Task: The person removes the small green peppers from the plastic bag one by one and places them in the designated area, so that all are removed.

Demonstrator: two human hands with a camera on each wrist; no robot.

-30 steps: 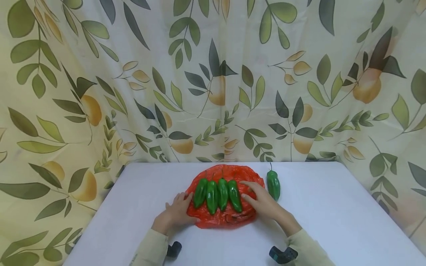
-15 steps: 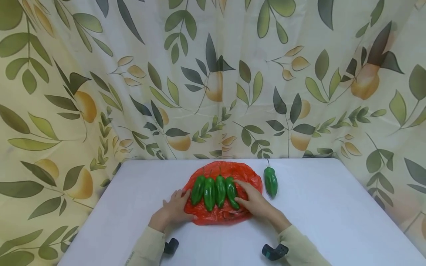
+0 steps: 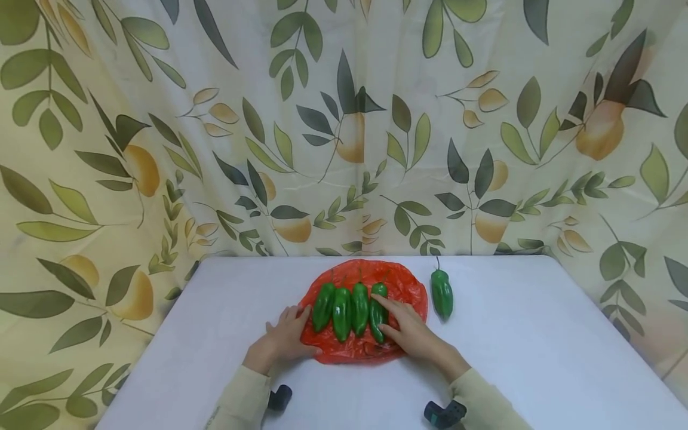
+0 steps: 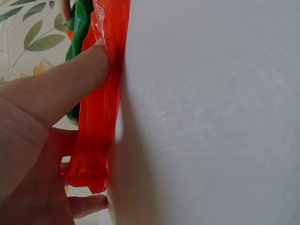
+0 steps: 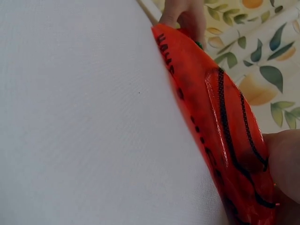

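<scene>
A crumpled red plastic bag [image 3: 402, 280] lies on the table in a rounded shape, with black print on its near side in the right wrist view. Several green peppers [image 3: 341, 316] rest side by side on it, stems pointing away. My right hand [image 3: 411, 331] pinches the rightmost green pepper [image 3: 376, 318], index finger near its top and thumb at its lower end. At the bag's left edge my left hand [image 3: 287, 337] rests with spread fingers, index beside the leftmost pepper. Its thumb [image 4: 82, 75] presses the bag's near edge.
Another green pepper [image 3: 442, 294] lies on the white table [image 3: 516, 340], right of the bag. Behind the table hangs a curtain [image 3: 398, 155] printed with leaves and fruit. Small dark devices are strapped at both wrists, such as the right wrist device [image 3: 444, 413].
My right hand has moved left onto the rightmost pepper on the bag. That pepper's lower end has swung left, so it lies straighter beside the others. The left hand stays at the bag's edge.
</scene>
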